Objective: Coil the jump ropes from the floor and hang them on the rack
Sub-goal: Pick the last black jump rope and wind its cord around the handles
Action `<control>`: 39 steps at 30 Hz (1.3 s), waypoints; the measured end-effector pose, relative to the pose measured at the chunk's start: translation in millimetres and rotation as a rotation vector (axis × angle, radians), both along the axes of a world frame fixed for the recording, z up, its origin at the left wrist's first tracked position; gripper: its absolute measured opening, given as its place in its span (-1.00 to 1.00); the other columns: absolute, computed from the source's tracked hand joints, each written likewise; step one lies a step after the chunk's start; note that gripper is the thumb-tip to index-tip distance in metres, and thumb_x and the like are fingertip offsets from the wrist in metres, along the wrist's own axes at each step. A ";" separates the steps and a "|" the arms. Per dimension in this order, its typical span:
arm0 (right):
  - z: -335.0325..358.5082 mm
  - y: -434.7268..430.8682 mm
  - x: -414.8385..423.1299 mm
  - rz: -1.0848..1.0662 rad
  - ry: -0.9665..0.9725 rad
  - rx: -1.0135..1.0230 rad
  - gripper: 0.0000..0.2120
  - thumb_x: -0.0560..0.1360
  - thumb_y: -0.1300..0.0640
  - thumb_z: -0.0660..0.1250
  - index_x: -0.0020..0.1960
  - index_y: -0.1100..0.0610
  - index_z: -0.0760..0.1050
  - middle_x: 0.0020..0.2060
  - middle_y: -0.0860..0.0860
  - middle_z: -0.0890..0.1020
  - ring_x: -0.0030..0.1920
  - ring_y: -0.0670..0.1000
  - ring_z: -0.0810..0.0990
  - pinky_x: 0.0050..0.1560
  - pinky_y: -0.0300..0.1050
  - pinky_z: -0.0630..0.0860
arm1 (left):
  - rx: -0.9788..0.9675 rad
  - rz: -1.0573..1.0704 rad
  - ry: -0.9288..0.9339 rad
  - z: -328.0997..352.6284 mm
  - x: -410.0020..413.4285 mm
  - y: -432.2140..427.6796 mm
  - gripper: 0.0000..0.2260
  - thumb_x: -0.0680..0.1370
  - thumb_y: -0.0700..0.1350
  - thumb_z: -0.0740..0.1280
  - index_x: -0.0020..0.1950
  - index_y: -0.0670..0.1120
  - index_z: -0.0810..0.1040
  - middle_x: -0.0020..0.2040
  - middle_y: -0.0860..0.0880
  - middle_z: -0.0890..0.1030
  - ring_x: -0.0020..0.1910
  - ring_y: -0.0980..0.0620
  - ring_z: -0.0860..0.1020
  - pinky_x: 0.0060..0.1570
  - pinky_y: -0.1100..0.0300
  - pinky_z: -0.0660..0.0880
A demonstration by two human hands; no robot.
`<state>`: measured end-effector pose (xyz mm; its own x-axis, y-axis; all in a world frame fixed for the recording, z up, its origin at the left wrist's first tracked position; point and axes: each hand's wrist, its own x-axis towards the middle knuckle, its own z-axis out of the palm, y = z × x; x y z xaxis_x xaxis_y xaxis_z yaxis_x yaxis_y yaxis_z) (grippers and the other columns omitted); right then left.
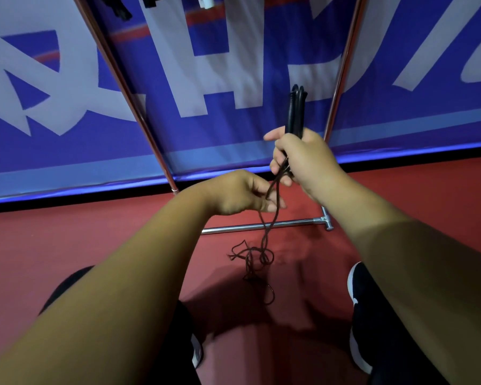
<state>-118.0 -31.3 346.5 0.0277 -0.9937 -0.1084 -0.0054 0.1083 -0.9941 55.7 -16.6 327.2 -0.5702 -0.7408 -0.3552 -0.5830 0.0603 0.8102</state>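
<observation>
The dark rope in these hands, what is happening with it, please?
A person holds a thin dark brown jump rope. The right hand grips its black handles upright; the left hand pinches the cord just below. The rest of the cord hangs into a loose tangle on the red floor, near the base bar of the chrome rack. It is not yet coiled.

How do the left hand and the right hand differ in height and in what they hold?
The right hand is higher and grips the black handles, which point up; the left hand is lower and pinches only the thin cord. Both hold the same jump rope.
</observation>
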 end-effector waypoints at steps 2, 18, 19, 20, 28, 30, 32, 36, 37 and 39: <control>-1.5 -1.0 -1.5 -0.046 -0.063 0.020 -0.74 0.57 0.28 0.16 0.16 0.19 0.56 -0.40 0.02 0.49 -0.43 0.04 0.52 -0.52 -0.19 0.26 | -0.085 0.037 -0.040 3.2 -4.2 0.5 -0.93 0.58 -0.19 0.49 0.04 -0.11 0.75 -0.05 0.02 0.76 -0.11 0.12 0.69 0.06 0.25 0.58; -0.4 -5.2 -10.8 -0.215 -0.093 -0.007 -0.87 0.60 0.00 0.45 -0.03 0.05 0.60 -0.51 -0.08 0.40 -0.47 -0.02 0.46 -0.47 -0.20 0.31 | 0.176 0.236 0.073 10.2 -13.0 4.7 -0.79 0.53 -0.06 0.55 0.08 -0.16 0.73 0.00 -0.12 0.76 -0.04 -0.02 0.71 0.04 0.01 0.66; -0.6 -3.5 -10.0 -0.200 -0.084 -0.009 -0.90 0.60 0.03 0.46 -0.03 0.04 0.60 -0.51 -0.08 0.40 -0.47 -0.01 0.45 -0.48 -0.22 0.31 | 0.120 0.216 0.033 11.2 -13.4 5.0 -0.79 0.51 -0.01 0.57 0.03 -0.11 0.76 -0.02 -0.12 0.76 -0.07 0.02 0.69 0.05 0.03 0.65; -1.2 -2.2 -9.2 -0.189 -0.072 -0.009 -0.92 0.59 0.04 0.46 -0.02 0.04 0.62 -0.51 -0.08 0.41 -0.47 0.00 0.45 -0.48 -0.23 0.31 | 0.065 0.190 -0.001 11.7 -13.8 5.5 -0.78 0.49 0.04 0.58 0.00 -0.08 0.77 -0.03 -0.11 0.75 -0.07 0.04 0.66 0.08 0.07 0.62; 5.6 2.1 -10.0 -0.097 -0.128 0.077 -0.81 0.65 -0.01 0.43 0.22 0.02 0.65 -0.35 0.00 0.66 -0.27 0.07 0.75 -0.55 -0.25 0.24 | 0.139 -0.175 -0.046 18.7 -1.8 7.9 -0.69 0.55 -0.15 0.52 -0.09 0.33 0.73 0.22 -0.03 0.72 0.36 0.08 0.58 0.44 0.21 0.42; 8.6 4.3 -10.3 -0.031 -0.143 0.105 -0.75 0.67 -0.02 0.41 0.29 0.06 0.60 -0.26 0.06 0.74 -0.14 0.14 0.80 -0.57 -0.26 0.21 | 0.118 -0.161 -0.042 16.8 -2.5 6.8 -0.74 0.51 -0.16 0.55 -0.09 0.25 0.75 0.13 -0.08 0.74 0.23 -0.01 0.67 0.33 0.17 0.51; 10.8 4.9 -12.0 0.015 -0.102 0.101 -0.70 0.68 -0.03 0.39 0.33 0.11 0.56 -0.16 0.12 0.78 -0.09 0.17 0.81 -0.57 -0.26 0.21 | 0.082 -0.111 -0.054 13.6 -4.1 6.2 -0.86 0.51 -0.19 0.56 -0.02 0.04 0.75 -0.05 -0.12 0.75 -0.05 -0.05 0.72 0.11 0.12 0.63; 11.2 4.5 -14.9 0.099 0.004 0.114 -0.65 0.69 -0.07 0.35 0.35 0.14 0.52 -0.08 0.11 0.80 -0.06 0.14 0.81 -0.53 -0.24 0.33 | -0.013 0.046 -0.158 5.5 -1.2 3.1 -0.87 0.53 -0.23 0.55 -0.01 -0.20 0.64 -0.17 -0.22 0.71 -0.28 -0.06 0.70 -0.12 0.04 0.71; 11.5 5.0 -15.9 0.122 0.015 0.130 -0.64 0.69 -0.09 0.35 0.35 0.15 0.51 -0.06 0.10 0.80 -0.05 0.13 0.81 -0.51 -0.23 0.40 | -0.046 0.097 -0.188 3.7 0.8 1.4 -0.87 0.53 -0.21 0.54 -0.03 -0.19 0.62 -0.17 -0.23 0.71 -0.27 -0.10 0.72 -0.13 -0.02 0.72; 12.6 6.1 -18.1 0.164 0.021 0.162 -0.61 0.69 -0.10 0.36 0.36 0.16 0.50 -0.03 0.09 0.80 -0.03 0.12 0.81 -0.43 -0.20 0.56 | -0.105 0.195 -0.223 2.6 4.5 -2.4 -0.88 0.54 -0.20 0.52 -0.05 -0.17 0.60 -0.19 -0.22 0.72 -0.27 -0.17 0.74 -0.15 -0.09 0.72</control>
<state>-136.1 -25.2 359.0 0.1837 -0.9455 -0.2688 -0.0567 0.2628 -0.9632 60.1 -19.0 329.8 -0.3308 -0.8675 -0.3715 -0.7543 0.0065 0.6564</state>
